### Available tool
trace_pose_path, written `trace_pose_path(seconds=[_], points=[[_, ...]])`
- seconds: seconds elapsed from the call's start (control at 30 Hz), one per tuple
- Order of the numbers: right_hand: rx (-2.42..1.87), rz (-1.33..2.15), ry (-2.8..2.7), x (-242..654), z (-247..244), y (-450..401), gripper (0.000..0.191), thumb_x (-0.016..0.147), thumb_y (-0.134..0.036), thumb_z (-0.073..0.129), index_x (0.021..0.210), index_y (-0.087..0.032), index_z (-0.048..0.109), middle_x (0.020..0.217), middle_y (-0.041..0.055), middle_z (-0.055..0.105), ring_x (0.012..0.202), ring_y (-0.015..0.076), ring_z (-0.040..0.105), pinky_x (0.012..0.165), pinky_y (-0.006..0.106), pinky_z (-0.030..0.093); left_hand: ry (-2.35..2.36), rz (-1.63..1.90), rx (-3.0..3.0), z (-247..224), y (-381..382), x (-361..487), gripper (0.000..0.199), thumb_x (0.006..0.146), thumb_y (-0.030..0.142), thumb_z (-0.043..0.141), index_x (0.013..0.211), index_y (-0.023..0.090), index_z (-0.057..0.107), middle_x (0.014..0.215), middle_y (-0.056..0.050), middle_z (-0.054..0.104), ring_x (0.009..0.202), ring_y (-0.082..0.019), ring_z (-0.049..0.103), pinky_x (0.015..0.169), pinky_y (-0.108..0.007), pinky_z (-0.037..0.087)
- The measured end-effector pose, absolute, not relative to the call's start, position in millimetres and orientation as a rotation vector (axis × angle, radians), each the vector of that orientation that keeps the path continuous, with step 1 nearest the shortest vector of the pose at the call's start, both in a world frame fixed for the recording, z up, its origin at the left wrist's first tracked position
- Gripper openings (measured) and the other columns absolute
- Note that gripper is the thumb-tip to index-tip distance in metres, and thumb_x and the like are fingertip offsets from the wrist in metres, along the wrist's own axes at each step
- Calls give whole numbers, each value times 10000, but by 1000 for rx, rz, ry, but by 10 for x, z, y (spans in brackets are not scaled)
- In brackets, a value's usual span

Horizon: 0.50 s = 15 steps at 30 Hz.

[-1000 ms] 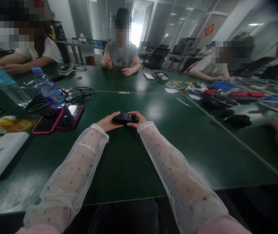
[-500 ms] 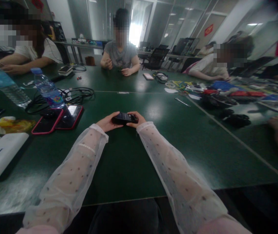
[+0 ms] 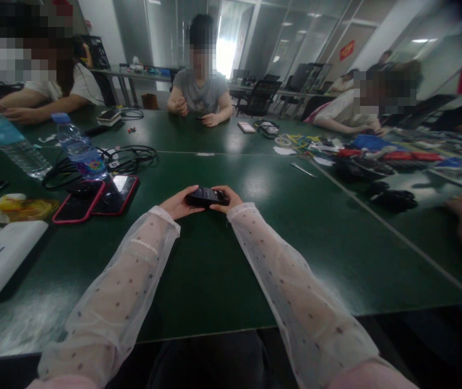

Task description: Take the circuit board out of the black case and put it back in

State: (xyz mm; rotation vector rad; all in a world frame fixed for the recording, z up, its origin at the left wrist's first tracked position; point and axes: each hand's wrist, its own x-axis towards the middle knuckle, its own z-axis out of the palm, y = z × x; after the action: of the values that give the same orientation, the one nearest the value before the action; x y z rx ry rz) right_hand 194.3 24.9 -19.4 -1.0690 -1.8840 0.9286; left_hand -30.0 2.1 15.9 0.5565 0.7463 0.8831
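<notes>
A small black box-shaped device (image 3: 203,198) is held between my two hands, low over the green table (image 3: 210,259). Its upper face carries small light markings; the exact kind is too small to make out. My left hand (image 3: 179,202) grips its left end, thumb along the near side. Closed on the right end is my right hand (image 3: 229,199), fingers over the top edge and thumb in front. Parts of both ends are hidden by the fingers. Sheer dotted sleeves cover both forearms.
Two phones in red cases (image 3: 80,203), a water bottle (image 3: 80,148), black cables (image 3: 135,156) and a white power bank (image 3: 6,262) lie left. Thin tweezers-like metal tool (image 3: 303,170) and a cluttered pile (image 3: 393,154) are right. Several people sit around the table.
My hands and the black device stay in place. The person at the far left has shifted their head slightly.
</notes>
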Motion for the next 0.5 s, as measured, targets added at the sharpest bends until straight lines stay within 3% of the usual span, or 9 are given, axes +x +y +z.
trace_pose_path(seconds=[0.5], points=[[-1062, 912, -1891, 1944, -213, 262, 608, 616, -344, 817, 1163, -262, 565, 1134, 53, 623, 1080, 236, 611, 992, 457, 461, 759, 890, 548, 198, 0, -296, 464, 829, 284, 677, 1249, 145, 537, 1171, -169, 622, 1097, -278, 610, 900, -431, 550]])
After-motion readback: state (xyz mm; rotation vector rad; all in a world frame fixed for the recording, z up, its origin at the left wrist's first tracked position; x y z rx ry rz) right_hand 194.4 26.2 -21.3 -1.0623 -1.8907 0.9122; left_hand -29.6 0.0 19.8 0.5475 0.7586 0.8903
